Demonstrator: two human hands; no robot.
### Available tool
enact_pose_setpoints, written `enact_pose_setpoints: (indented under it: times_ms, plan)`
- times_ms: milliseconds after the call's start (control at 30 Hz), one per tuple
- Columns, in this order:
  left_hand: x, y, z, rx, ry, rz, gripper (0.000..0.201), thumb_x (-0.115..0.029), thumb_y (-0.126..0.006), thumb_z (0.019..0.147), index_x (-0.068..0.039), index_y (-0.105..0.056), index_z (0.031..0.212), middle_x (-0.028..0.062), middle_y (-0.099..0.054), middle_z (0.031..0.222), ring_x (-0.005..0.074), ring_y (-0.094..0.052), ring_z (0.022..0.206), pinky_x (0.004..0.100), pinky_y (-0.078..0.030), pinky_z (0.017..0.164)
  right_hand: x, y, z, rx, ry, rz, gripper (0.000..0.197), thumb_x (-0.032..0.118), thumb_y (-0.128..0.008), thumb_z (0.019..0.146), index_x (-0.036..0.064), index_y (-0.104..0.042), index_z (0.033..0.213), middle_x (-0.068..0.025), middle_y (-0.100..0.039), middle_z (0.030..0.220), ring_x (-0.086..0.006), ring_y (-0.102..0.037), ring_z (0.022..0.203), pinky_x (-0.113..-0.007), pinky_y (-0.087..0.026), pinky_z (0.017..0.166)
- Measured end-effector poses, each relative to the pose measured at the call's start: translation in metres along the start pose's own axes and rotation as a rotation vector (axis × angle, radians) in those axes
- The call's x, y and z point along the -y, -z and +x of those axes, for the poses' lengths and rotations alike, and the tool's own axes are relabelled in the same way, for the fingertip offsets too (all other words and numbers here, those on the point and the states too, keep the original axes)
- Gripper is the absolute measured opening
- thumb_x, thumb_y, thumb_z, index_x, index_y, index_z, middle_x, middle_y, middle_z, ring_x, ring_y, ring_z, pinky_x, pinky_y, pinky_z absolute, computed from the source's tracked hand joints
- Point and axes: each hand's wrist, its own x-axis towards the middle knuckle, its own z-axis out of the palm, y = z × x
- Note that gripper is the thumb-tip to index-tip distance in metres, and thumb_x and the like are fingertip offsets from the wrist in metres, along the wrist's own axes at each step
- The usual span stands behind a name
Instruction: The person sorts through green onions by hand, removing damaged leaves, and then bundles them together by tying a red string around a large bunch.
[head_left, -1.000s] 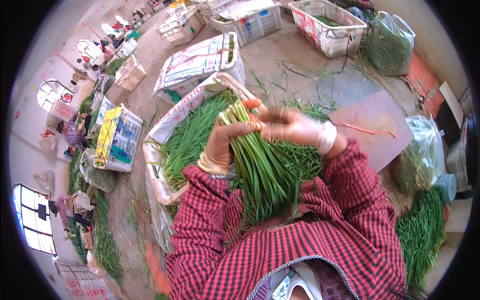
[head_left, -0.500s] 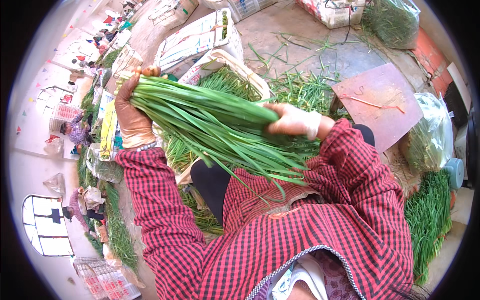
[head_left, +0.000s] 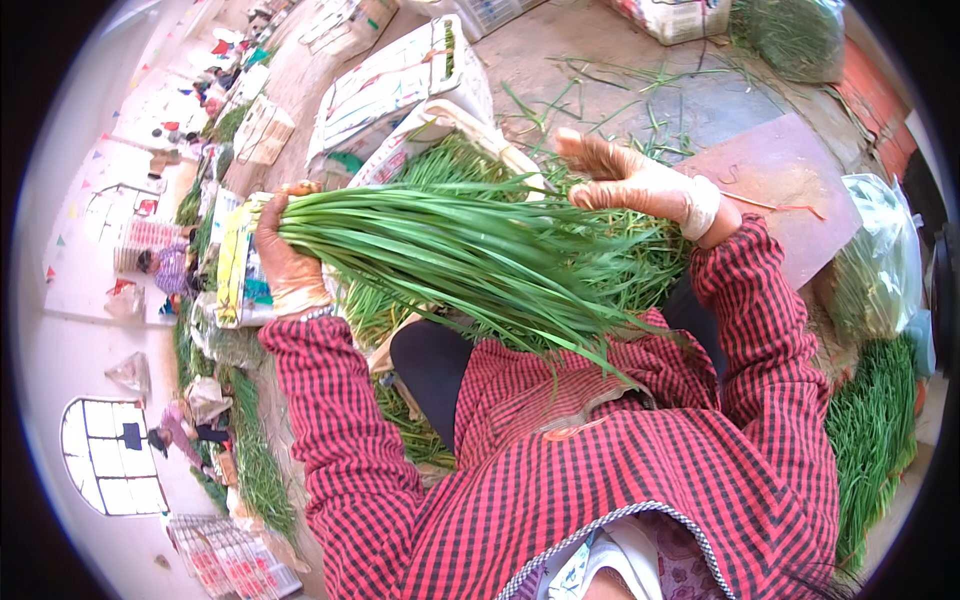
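My left hand (head_left: 286, 258), in a thin glove, is closed around the pale stem end of a thick bunch of garlic chives (head_left: 440, 245). The long flat green leaves stretch to the right across my lap and fan out at the tips. Apart from the bunch, just above the leaf ends, my right hand (head_left: 630, 185) is gloved too, its fingers spread and nothing in it. Under and beyond the bunch stands a white lined basket (head_left: 515, 160) holding loose green leaves. More loose leaves (head_left: 640, 250) lie in a heap below my right hand.
A flat board (head_left: 790, 170) with a red strip on it stands to the right. Beside it are a clear bag of greens (head_left: 875, 260) and a stack of chives (head_left: 870, 440). White crates (head_left: 400, 85) stand ahead. Other people (head_left: 180, 430) work far left.
My right hand has come off the leaves and moved up and to the right, its fingers opening. My left hand still grips the bunch, whose leaf ends now spread more loosely.
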Motion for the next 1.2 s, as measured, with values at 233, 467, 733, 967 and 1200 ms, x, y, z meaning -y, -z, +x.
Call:
enact_pose_setpoints:
  times_ms: [233, 467, 733, 967, 1200]
  plan:
    - [0.018, -0.254, -0.028, 0.214, -0.315, 0.144, 0.024, -0.009, -0.066, 0.088, 0.002, -0.062, 0.109, 0.0152, -0.069, 0.097, 0.025, -0.068, 0.094, 0.0383, -0.054, 0.093, 0.108, -0.039, 0.006, -0.452, 0.779, -0.805, 0.118, 0.046, -0.088, 0.063, -0.0067, -0.026, 0.149, -0.0338, -0.044, 0.14, -0.043, -0.041, 0.136, -0.052, -0.03, 0.116]
    - [0.112, -0.411, -0.023, 0.451, -0.062, -0.681, 0.012, -0.016, -0.066, 0.089, -0.005, -0.071, 0.093, 0.0023, -0.069, 0.083, 0.0164, -0.067, 0.075, 0.0309, -0.054, 0.077, 0.144, 0.067, -0.107, -0.774, 0.458, -1.134, 0.099, 0.016, -0.086, 0.067, 0.0038, -0.035, 0.15, -0.0232, -0.06, 0.122, -0.0388, -0.063, 0.106, -0.042, -0.052, 0.091]
    - [0.357, -0.461, -0.07, 0.364, 0.891, -0.869, 0.039, -0.002, -0.067, 0.083, 0.001, -0.053, 0.119, 0.017, -0.067, 0.094, 0.0295, -0.068, 0.084, 0.0412, -0.059, 0.081, -0.004, 0.132, -0.203, -0.817, -0.282, -0.985, 0.092, 0.018, -0.077, 0.069, 0.0104, -0.036, 0.151, -0.0214, -0.068, 0.108, -0.0388, -0.07, 0.095, -0.042, -0.057, 0.082]
    - [0.431, -0.428, 0.009, 0.276, 0.485, 0.144, 0.054, -0.027, -0.072, 0.09, 0.0, -0.052, 0.133, 0.0122, -0.066, 0.114, 0.0241, -0.062, 0.106, 0.0363, -0.049, 0.094, -0.138, 0.2, -0.138, -0.984, -0.508, -0.99, 0.087, 0.026, -0.077, 0.073, 0.0069, -0.037, 0.148, -0.0234, -0.063, 0.11, -0.0403, -0.066, 0.098, -0.046, -0.055, 0.082]
    - [0.456, -0.344, -0.064, 0.687, -0.391, 1.175, 0.016, -0.023, -0.072, 0.083, -0.016, -0.067, 0.097, 0.005, -0.062, 0.092, 0.0269, -0.059, 0.092, 0.0418, -0.044, 0.08, -0.155, 0.204, -0.13, -0.867, -0.488, -1.04, 0.09, 0.026, -0.078, 0.07, 0.0049, -0.036, 0.148, -0.0216, -0.06, 0.111, -0.0383, -0.064, 0.1, -0.045, -0.054, 0.082]
